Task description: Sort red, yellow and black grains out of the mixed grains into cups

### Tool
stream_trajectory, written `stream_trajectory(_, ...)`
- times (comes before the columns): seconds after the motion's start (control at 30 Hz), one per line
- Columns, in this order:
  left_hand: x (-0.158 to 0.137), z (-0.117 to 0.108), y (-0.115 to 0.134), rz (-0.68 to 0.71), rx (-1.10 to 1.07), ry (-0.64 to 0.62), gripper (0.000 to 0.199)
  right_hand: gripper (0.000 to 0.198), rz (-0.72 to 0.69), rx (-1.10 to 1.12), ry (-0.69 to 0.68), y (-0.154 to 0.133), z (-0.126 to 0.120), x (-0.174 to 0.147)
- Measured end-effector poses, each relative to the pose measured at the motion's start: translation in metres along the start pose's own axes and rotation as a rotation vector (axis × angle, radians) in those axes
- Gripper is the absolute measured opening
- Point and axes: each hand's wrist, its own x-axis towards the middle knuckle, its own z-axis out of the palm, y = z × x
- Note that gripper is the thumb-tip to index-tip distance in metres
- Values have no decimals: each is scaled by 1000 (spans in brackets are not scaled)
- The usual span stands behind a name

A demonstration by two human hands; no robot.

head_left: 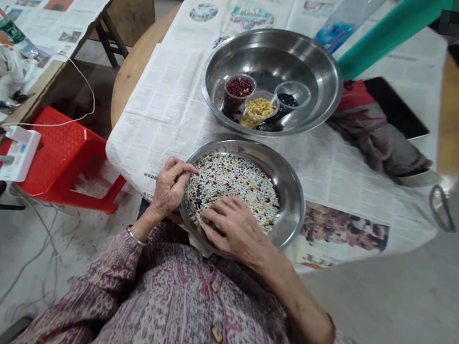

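Observation:
A shallow steel bowl (296,206) near the table's front edge holds white rice grains mixed with dark red, yellow and black beans (236,182). My left hand (170,186) grips this bowl's left rim, its index finger reaching over the edge. Over the front of the mix lies my right hand (234,225), fingers apart and touching the grains. Behind stands a larger steel basin (276,43). Inside it are three clear plastic cups: one of dark red beans (239,87), one of yellow kernels (259,107), one of black beans (289,101).
Newspaper (153,102) covers the round wooden table. At the right lie a grey and red cloth bag (375,131) and a black phone-like slab (396,108). Behind the basin are a plastic bottle (352,17) and a green tube-like object (393,35). A red stool (61,163) carries a power strip (19,155).

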Motion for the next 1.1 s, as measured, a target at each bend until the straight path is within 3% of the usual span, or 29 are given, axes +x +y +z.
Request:
stream_trajectory(0.1,0,0,0,10,-21,6,21,13,32,-115,-27,4,-1,0)
stream_trajectory(0.33,0,-1,0,-2,-29,0,22,21,335,-239,111,30,-10,23)
stream_trajectory(0.5,-1,-1,-1,-1,-23,-3,22,30,337,-222,88,23,-4,55)
stream_trajectory(0.63,-1,0,-2,0,-30,-3,21,30,221,-129,24,16,2,65)
stream_trajectory(0.77,-2,-1,-2,-5,-31,-2,20,10,87,-97,-106,14,-3,53)
stream_trajectory(0.83,-1,-2,-1,-10,-35,-5,21,10,49,-122,-150,16,-9,41)
stream_trajectory(0.9,-1,-2,-1,-16,-40,-8,22,13,78,-161,-121,21,-17,25)
stream_trajectory(1.03,0,-3,-1,-29,-24,-10,22,17,267,-219,76,28,-32,-6)
stream_trajectory(1.1,0,-2,-1,-27,-16,-8,22,14,281,-199,71,27,-35,-19)
